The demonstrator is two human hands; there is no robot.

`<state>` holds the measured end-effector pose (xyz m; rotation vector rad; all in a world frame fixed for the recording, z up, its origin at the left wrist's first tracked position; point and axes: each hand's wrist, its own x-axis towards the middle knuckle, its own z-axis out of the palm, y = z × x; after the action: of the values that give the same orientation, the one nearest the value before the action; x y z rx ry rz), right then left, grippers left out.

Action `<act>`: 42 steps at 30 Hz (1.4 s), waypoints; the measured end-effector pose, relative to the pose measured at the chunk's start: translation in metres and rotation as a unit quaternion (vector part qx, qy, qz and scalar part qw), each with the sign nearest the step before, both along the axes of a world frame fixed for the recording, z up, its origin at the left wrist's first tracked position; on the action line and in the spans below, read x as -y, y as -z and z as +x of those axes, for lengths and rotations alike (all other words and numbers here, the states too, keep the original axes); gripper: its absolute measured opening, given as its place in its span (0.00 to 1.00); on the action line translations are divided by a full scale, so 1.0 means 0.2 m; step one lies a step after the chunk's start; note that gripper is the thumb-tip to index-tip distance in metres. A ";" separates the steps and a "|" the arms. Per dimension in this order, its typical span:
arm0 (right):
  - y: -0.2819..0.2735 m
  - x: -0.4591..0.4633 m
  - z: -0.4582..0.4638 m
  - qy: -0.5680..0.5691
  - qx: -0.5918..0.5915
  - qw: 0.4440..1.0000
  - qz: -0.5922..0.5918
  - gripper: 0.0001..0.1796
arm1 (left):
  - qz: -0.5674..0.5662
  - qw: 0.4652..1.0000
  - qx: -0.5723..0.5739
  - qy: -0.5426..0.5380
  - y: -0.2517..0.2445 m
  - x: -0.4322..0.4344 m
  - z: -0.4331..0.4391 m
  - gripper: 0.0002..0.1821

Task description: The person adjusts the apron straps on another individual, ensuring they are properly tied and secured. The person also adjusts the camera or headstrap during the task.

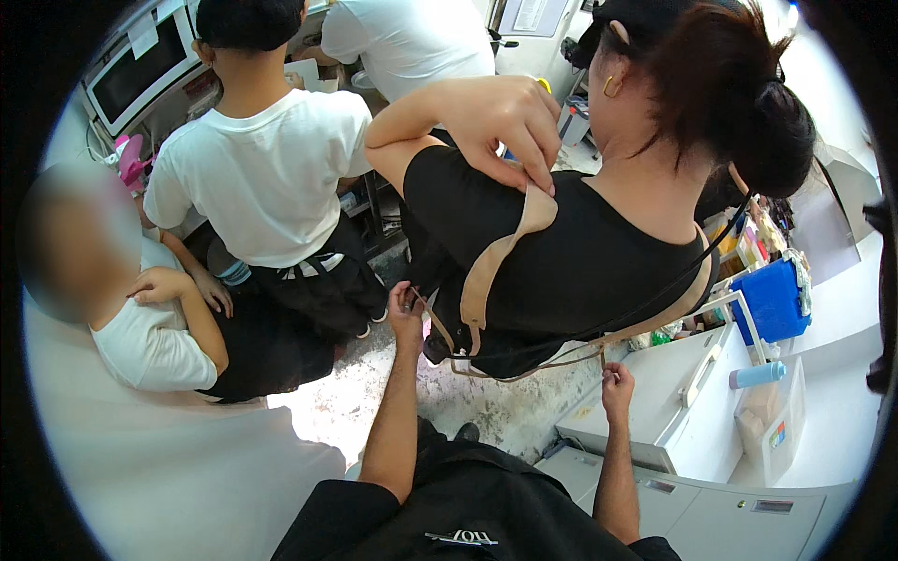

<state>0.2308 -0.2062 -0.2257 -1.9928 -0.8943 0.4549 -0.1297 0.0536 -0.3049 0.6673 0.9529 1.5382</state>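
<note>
A person in a black top stands just in front with their back to me, wearing a harness of tan straps. That person's own raised hand pinches the wide strap at the shoulder. My left hand grips a thin tan strap end beside their lower back. Over on the right, my right hand has curled fingers around the end of another thin tan strap. A thin black cord crosses the person's back between my hands.
Two people in white shirts stand at a counter ahead; another sits at left with folded arms. A microwave is at upper left. At right are a white chest freezer, a blue container, a light-blue bottle and a clear plastic box.
</note>
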 end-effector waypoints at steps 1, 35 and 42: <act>0.00 0.01 0.00 0.005 -0.004 1.000 -0.013 0.06 | 0.007 0.999 -0.040 -0.025 -0.03 -0.02 0.03 0.18; 0.02 0.09 0.01 0.018 0.070 0.996 -0.061 0.07 | 0.115 0.877 -0.463 -0.050 0.51 -0.12 -0.34 0.19; 0.18 0.67 0.05 0.032 0.151 0.957 -0.247 0.05 | 0.033 0.812 -0.549 0.195 0.26 0.63 -0.95 0.08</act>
<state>0.2416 -0.3404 -0.2626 -2.5953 -0.9634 0.3666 -0.3191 -0.0716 -0.3577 1.7762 1.4582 0.7182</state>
